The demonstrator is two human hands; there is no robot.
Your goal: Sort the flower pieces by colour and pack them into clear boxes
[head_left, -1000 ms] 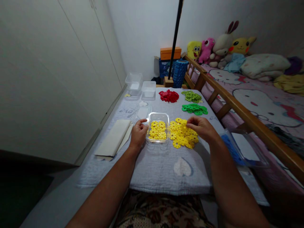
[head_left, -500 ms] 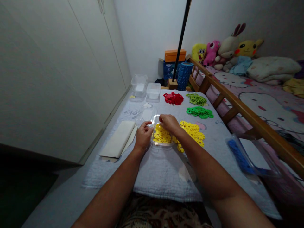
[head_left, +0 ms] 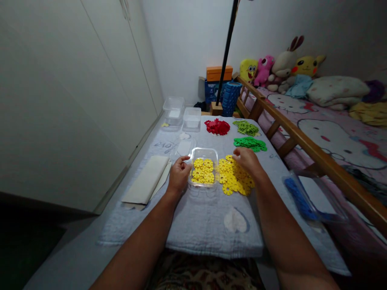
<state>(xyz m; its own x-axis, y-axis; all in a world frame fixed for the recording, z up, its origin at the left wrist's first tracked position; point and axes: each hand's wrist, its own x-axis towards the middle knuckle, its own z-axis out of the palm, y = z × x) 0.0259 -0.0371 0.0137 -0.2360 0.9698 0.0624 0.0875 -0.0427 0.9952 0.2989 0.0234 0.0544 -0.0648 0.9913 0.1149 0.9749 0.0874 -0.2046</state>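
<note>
A clear plastic container [head_left: 203, 185] stands on the cloth in front of me, with several yellow flower-shaped plastic pieces [head_left: 202, 172] lying in it in two columns. My left hand [head_left: 180, 174] is at its left side, thumb and fingers closed at the rim. Just right of the container is a loose pile of yellow flower pieces [head_left: 230, 179]. Over the far right part of this pile is my right hand [head_left: 246, 159], fingers curled down together; what they hold, if anything, is hidden.
Behind lie piles of red [head_left: 217, 127], light green [head_left: 246, 128] and green pieces [head_left: 250, 143]. Two clear containers [head_left: 173, 106] stand at the back left, and a clear lid [head_left: 183, 148] lies nearer. Folded cardboard [head_left: 146, 179] is left; a box of blue pieces [head_left: 314, 201] is right.
My right hand has moved right, from over the container to the loose yellow pile. My left hand stays at the container's left rim. The whole view has shifted slightly.
</note>
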